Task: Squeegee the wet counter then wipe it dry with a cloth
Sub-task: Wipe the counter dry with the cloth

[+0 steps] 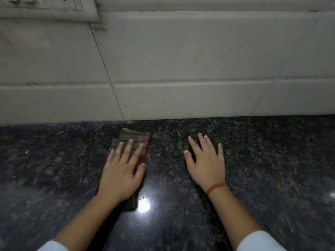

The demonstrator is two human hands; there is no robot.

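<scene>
A folded grey-brown cloth [132, 137] with a reddish stripe lies on the dark speckled granite counter [272, 160], close to the wall. My left hand [121, 174] lies flat on the cloth, fingers spread, pressing it to the stone; the cloth's near end shows below my wrist. My right hand [206, 163] rests flat on the bare counter to the right of the cloth, fingers apart, holding nothing. A red band circles my right wrist. No squeegee is in view.
A white tiled wall [181, 69] rises at the counter's back edge. A white frame [54, 9] sits at the top left. A bright light reflection [144, 205] shines on the counter between my forearms.
</scene>
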